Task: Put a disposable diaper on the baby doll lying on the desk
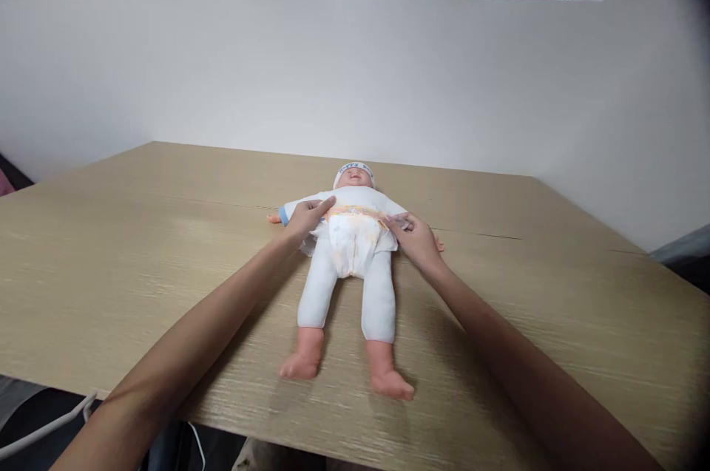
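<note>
A baby doll (378, 301) in a white suit and cap lies on its back on the wooden table, feet towards me. Around its hips is a white diaper (355, 242) with an orange-patterned waistband. My left hand (309, 219) presses at the diaper's left side, thumb laid on the waistband and the other fingers curled beneath, partly hidden. At the opposite side my right hand (413, 236) pinches the diaper's side tab between thumb and fingers. The front panel is drawn up over the doll's belly.
The wooden table (166, 234) reaches to a pale partition wall (333, 72) at the back and side. A white cable (197, 445) hangs below the front edge, near a pale curved bar (47, 427) at the lower left.
</note>
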The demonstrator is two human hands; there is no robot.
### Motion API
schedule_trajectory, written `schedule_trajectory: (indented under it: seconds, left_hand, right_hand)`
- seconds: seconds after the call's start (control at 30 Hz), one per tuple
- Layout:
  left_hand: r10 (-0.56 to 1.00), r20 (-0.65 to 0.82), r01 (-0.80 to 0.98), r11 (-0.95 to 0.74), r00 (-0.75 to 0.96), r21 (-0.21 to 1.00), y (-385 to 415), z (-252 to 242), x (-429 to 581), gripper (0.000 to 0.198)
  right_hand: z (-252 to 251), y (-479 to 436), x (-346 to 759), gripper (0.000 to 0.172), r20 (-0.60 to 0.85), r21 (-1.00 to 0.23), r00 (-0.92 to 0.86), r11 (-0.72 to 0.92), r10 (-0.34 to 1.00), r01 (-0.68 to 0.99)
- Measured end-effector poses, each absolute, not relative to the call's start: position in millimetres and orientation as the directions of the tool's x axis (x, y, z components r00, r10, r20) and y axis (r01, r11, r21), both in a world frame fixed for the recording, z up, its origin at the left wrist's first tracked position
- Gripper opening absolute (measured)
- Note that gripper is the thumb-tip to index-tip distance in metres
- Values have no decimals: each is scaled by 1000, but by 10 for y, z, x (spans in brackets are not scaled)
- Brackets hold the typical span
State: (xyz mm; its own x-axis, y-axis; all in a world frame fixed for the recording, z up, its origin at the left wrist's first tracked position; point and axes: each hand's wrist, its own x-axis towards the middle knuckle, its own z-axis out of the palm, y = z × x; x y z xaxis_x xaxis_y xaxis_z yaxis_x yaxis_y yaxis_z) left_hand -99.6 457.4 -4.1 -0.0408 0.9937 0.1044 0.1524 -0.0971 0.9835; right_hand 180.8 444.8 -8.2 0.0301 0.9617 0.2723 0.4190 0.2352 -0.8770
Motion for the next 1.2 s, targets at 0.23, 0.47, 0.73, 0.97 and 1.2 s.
schedule_trajectory:
  seconds: [0.23, 0.47, 0.73, 0.97, 1.2]
  left_hand:
    - [905, 377, 428, -266, -197, 864, 4474, 211, -1007, 19]
    - [697, 683, 607, -645, 218, 464, 4305, 692, -689, 16]
    - [719, 426, 661, -685, 549, 305, 4300, 605, -262, 27]
    - [798, 352, 730, -595, 489, 335, 4300, 524, -262, 27]
    - [814, 347, 760, -569, 465, 314, 4283, 491, -253, 47]
  right_hand:
    - [-163, 4090, 2111, 35, 439, -651, -11, 327, 898, 685]
    - [-273, 4030, 2286, 25, 481, -391, -137, 352, 866, 850]
    - [-293, 4075, 2197, 17, 342, -557, 47, 162, 938, 815]
    - [-169, 4123, 2180, 24, 141, -562, 111, -13, 984, 827]
    - [-173, 4122, 2215, 31, 92, -598, 89, -16, 992, 801]
